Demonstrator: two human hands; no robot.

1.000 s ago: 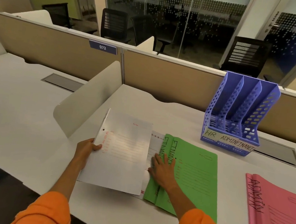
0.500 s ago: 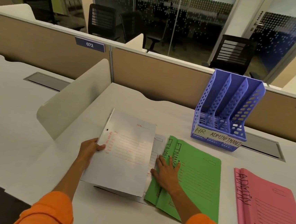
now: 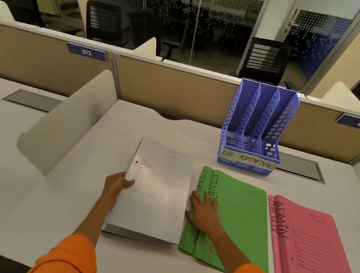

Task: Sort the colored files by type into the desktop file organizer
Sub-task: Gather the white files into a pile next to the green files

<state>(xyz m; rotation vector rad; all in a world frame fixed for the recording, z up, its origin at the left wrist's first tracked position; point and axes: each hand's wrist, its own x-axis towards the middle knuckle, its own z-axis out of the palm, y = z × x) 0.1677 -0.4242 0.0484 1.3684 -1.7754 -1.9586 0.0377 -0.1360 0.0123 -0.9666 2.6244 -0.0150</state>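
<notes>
A stack of white files [image 3: 158,191] lies on the desk in front of me. My left hand [image 3: 116,182] grips its left edge, thumb on top. Right of it lie two overlapping green files [image 3: 239,214] marked FINANCE; my right hand [image 3: 204,213] rests flat on their left part, fingers spread. Two pink files [image 3: 313,248] marked ADMIN lie at the far right. The blue three-slot file organizer [image 3: 256,130], labelled HR, ADMIN and FINANCE, stands at the back with nothing in its slots.
A white curved divider [image 3: 66,123] rises at the left of the desk [image 3: 153,131]. A beige partition [image 3: 175,87] runs behind the organizer. A grey cable hatch [image 3: 299,167] sits right of the organizer. Office chairs stand beyond the partition.
The white stack has come down flatter on the desk, its right edge now beside the green files rather than over them. The view has shifted right, so more of the pink files shows.
</notes>
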